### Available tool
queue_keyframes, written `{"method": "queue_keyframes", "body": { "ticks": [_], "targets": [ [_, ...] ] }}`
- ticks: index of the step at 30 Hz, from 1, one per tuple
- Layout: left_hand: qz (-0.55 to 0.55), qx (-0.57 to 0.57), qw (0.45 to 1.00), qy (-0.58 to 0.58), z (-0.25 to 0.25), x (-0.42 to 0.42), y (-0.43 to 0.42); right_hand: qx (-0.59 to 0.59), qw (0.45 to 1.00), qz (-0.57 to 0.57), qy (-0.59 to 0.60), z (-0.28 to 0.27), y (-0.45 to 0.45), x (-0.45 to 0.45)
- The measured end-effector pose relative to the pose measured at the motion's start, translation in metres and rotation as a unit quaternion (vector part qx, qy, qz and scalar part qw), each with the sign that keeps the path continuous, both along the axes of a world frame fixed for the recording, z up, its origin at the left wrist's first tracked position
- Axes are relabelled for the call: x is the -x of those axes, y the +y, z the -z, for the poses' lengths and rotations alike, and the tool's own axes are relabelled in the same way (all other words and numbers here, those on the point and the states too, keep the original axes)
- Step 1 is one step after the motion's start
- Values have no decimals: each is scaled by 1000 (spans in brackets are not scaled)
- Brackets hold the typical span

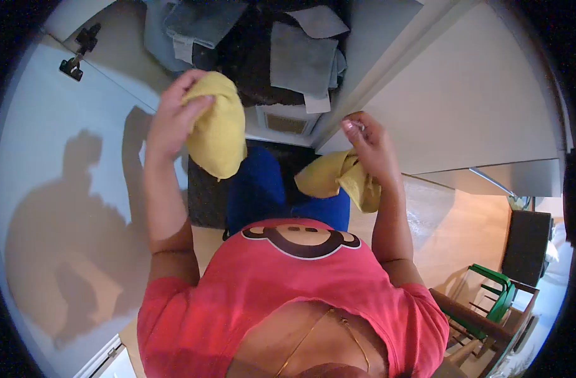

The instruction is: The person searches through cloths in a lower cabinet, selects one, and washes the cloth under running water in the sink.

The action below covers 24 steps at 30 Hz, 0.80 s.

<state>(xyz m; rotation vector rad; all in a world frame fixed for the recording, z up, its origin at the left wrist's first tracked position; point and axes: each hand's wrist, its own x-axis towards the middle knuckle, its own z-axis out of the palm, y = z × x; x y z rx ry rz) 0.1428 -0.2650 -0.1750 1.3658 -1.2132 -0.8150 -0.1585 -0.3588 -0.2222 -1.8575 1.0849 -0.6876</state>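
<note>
My left hand (174, 116) is closed on a folded yellow cloth (217, 135), which hangs down in front of the open cupboard. A second yellow cloth (329, 175) droops below my right hand (375, 146), whose fingers are curled and partly hide where the cloth is gripped. Something small and shiny shows at the fingers of that hand; I cannot make out what it is. Above and between both hands, inside the cupboard, are grey cloths (300, 60) with pale labels and a dark fluffy pile (250, 69).
A white cupboard door (55, 189) with a black hinge (80, 57) stands open on the left. To the right is a pale panel (464, 94). A dark mat (207, 195) lies on the floor, and a green and brown chair (489, 302) stands at lower right.
</note>
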Motion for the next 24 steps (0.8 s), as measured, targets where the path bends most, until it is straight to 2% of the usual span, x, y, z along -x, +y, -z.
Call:
{"method": "queue_keyframes", "body": {
  "ticks": [3, 4, 6, 7, 8, 9, 10, 11, 12, 13, 14, 15, 17, 18, 21, 24],
  "targets": [
    [206, -3, 975, -86, -4, 22, -8, 144, 985, -77, -52, -3, 17, -33],
    [242, 7, 964, -108, -7, 28, -11, 166, 978, -94, -86, -7, 23, -49],
    [312, 28, 938, -152, -17, 38, -17, 139, 974, -160, -76, -10, 23, -58],
    [284, 9, 941, -184, -28, 37, -16, 89, 973, -210, -32, -9, 18, -58],
    [270, -28, 952, -141, -37, 32, -17, 39, 965, -260, 11, -9, 12, -59],
    [253, -65, 960, -99, -46, 23, -17, 97, 953, -287, 27, -10, 6, -57],
    [234, -102, 965, -55, -50, 11, -17, 64, 959, -276, -16, -10, 3, -53],
    [262, -98, 959, -45, -49, -7, -20, 30, 962, -266, -59, -10, 2, -49],
    [256, -78, 952, 148, -33, -18, -30, -5, 961, -256, -100, -10, 2, -47],
    [243, -56, 909, 335, -3, -26, -41, -121, 963, -210, -121, -18, 9, -45],
    [221, -32, 831, 510, 26, -28, -46, -135, 968, -173, -120, -20, 12, -44],
    [162, 0, 888, 430, 45, -4, -28, -147, 973, -134, -119, -21, 13, -45],
    [189, 3, 823, 536, 98, 37, -3, -184, 969, -65, -149, -28, 13, -47],
    [262, -37, 663, 700, 106, 47, 0, -160, 974, -40, -158, -23, 11, -47],
    [188, -59, 673, 713, 113, 54, 9, -67, 986, 19, -151, -6, 14, -44],
    [155, 52, 710, 685, 98, 49, 14, 52, 991, -6, -120, -14, 17, -43]
  ]
}}
